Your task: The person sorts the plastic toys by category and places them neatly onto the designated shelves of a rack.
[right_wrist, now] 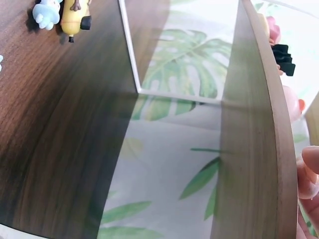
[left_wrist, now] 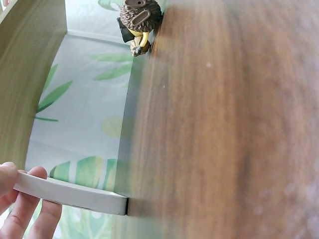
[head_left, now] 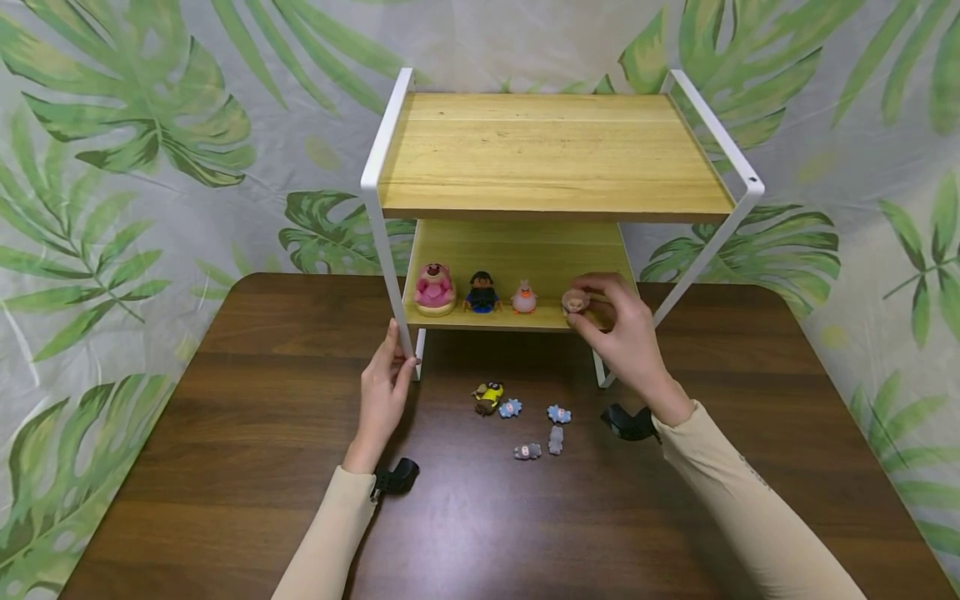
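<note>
Dark wooden table [head_left: 225, 467]; on it, two-tier shelf [head_left: 551, 150]. Left hand [head_left: 381, 396]: thumb and fingers gripping white frame [head_left: 385, 258]. Right hand [head_left: 621, 333]: thumb and fingers pinching small pinkish figurine [head_left: 574, 302], lower tier [head_left: 517, 246], front right.

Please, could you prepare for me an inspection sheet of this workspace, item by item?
Surface: dark brown wood-grain tabletop.
Job's things: white-framed light-wood shelf; small round pinkish-beige figure at the lower tier's right; pink bear figure, black-and-blue figure and pale pink duck-like figure left of it.
Clutter: loose on the tabletop, yellow-and-brown figure, two small blue figures, two small grey figures.
Hands: left hand grips white shelf leg; right hand pinches the round figure.
Cables: nothing seen.
Surroundings: grey backdrop printed with green leaves.
</note>
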Demonstrator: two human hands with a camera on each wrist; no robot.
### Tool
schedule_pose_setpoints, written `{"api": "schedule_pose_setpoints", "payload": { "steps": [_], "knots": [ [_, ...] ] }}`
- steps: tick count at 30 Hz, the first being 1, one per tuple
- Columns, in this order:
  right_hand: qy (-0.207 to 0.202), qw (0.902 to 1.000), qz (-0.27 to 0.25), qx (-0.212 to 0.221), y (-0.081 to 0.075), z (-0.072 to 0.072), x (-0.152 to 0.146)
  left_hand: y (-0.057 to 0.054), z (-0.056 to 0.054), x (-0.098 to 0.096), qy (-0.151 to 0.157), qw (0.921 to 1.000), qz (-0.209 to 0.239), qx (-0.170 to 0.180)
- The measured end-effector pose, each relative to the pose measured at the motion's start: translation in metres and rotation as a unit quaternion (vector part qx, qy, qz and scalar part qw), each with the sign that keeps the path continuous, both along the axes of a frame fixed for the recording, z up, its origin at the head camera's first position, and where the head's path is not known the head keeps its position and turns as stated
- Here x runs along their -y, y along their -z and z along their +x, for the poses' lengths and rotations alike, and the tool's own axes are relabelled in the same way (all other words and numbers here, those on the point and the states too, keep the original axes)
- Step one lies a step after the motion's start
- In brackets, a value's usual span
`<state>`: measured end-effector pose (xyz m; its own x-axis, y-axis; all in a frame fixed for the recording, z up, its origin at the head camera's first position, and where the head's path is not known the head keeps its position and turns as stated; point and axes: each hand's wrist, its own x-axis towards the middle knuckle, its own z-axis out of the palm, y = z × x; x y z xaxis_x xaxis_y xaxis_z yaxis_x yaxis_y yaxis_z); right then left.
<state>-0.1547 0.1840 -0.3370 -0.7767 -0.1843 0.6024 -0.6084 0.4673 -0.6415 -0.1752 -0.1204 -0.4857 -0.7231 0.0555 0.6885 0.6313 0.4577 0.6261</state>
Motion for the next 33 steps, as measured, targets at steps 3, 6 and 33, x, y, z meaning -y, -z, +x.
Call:
{"api": "schedule_pose_setpoints", "payload": {
  "steps": [3,6,33],
  "knots": [
    [-0.005,1.0,-0.007,0.001,0.001,0.0,-0.003,0.0,0.0,0.0,0.0,1.0,0.0,0.001],
    [-0.014,0.9997,-0.02,-0.001,0.001,0.001,-0.005,0.0,0.0,0.0,0.0,1.0,0.001,0.005],
    [-0.009,0.9986,-0.052,-0.002,0.006,0.025,-0.01,-0.001,0.001,0.001,0.001,0.9999,0.003,0.011]
  ]
}}
